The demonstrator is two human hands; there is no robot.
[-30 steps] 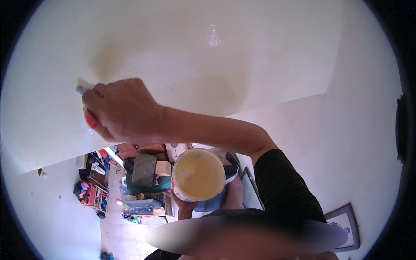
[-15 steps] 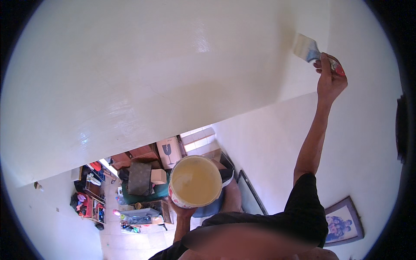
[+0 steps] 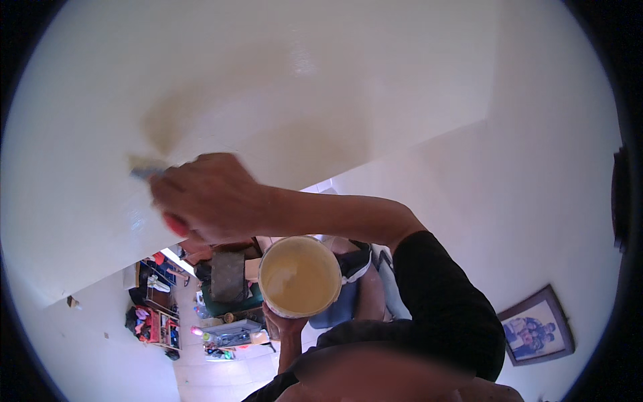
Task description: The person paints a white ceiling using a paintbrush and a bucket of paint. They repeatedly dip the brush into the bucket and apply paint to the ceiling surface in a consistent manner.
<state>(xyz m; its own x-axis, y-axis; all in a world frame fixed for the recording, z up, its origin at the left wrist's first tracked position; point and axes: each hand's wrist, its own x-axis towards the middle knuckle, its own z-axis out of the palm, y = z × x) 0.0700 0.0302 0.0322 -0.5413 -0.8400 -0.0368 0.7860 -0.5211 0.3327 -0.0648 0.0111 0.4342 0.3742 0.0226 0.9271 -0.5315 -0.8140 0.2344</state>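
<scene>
My right hand [image 3: 211,197] is closed around a paintbrush [image 3: 149,167], out to the left across my body. The brush's blue-grey ferrule and bristle end lie against or very close to the cream-white painted surface [image 3: 268,100]; hand and brush are slightly blurred. A red part of the handle shows below my fingers. Low in the middle, my left hand [image 3: 287,323] grips a round paint bucket [image 3: 300,276] from beneath its near side. Pale yellow paint fills part of the bucket, and its opening faces up.
Far below, a green-covered piece of furniture [image 3: 221,307] carries a brown patterned item [image 3: 228,277]. A red crate [image 3: 159,326] and shelf stand at left. On the right wall hangs a framed picture [image 3: 538,326], with a dark object [image 3: 620,199] at the rim.
My right hand has swept the paintbrush from the upper right corner over to the left side of the painted surface. The bucket stays in my left hand, nearly in place.
</scene>
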